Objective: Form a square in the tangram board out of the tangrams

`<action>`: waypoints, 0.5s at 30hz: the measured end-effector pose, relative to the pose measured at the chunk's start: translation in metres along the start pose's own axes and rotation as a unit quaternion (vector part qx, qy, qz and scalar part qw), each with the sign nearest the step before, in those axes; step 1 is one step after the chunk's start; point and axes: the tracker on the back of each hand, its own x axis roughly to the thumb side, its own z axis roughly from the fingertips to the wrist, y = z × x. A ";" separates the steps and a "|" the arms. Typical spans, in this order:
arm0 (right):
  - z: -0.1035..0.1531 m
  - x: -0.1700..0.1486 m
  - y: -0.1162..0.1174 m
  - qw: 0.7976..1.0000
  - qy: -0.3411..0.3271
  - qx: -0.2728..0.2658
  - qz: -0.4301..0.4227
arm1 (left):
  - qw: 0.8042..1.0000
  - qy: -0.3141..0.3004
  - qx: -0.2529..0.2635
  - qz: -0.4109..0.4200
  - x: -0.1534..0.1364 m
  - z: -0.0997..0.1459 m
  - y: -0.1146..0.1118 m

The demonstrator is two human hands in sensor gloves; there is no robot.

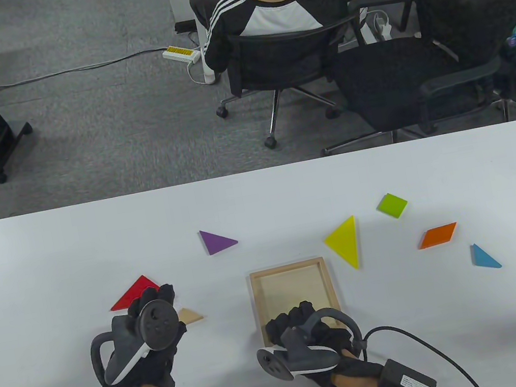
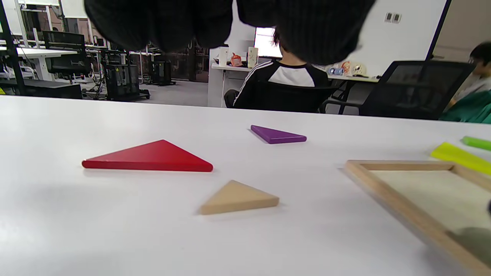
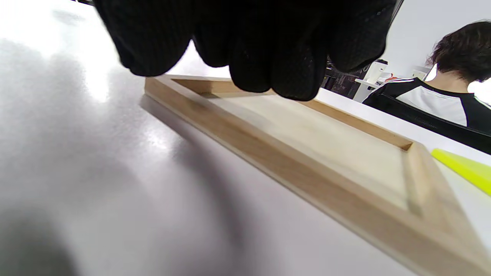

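The wooden tangram board (image 1: 287, 266) lies empty near the table's front middle. My right hand (image 1: 292, 316) hovers over its near edge; its loosely curled fingers (image 3: 261, 46) hang above the rim (image 3: 291, 168) and hold nothing. My left hand (image 1: 156, 296) hovers left of the board with loosely curled fingers (image 2: 230, 23), also holding nothing. Just beyond it lie a red triangle (image 1: 136, 292) (image 2: 149, 157) and a small tan triangle (image 1: 190, 315) (image 2: 238, 197). A purple triangle (image 1: 219, 241) lies farther back, and a yellow triangle (image 1: 345, 243) sits right of the board.
A green square (image 1: 392, 205), an orange parallelogram (image 1: 438, 235) and a blue triangle (image 1: 484, 257) lie on the white table (image 1: 51, 265) to the right. A cable and adapter (image 1: 406, 382) trail from my right wrist. Beyond the table a person sits in a chair (image 1: 284, 59).
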 end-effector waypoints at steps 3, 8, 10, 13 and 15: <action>0.005 -0.009 -0.002 1.000 0.005 -0.004 -0.021 | 0.999 0.011 -0.010 -0.029 0.006 -0.012 -0.002; 0.007 -0.012 -0.012 0.999 0.006 -0.010 -0.033 | 0.997 0.038 -0.024 -0.067 -0.003 -0.036 -0.005; 0.010 -0.014 -0.018 0.999 0.007 -0.011 -0.035 | 0.995 0.060 -0.021 -0.078 -0.010 -0.047 -0.010; 0.012 -0.014 -0.021 0.999 0.007 -0.013 -0.039 | 0.993 0.088 -0.034 -0.069 -0.022 -0.063 -0.017; 0.012 -0.015 -0.022 0.999 0.007 -0.013 -0.045 | 0.990 0.108 -0.057 -0.071 -0.030 -0.074 -0.025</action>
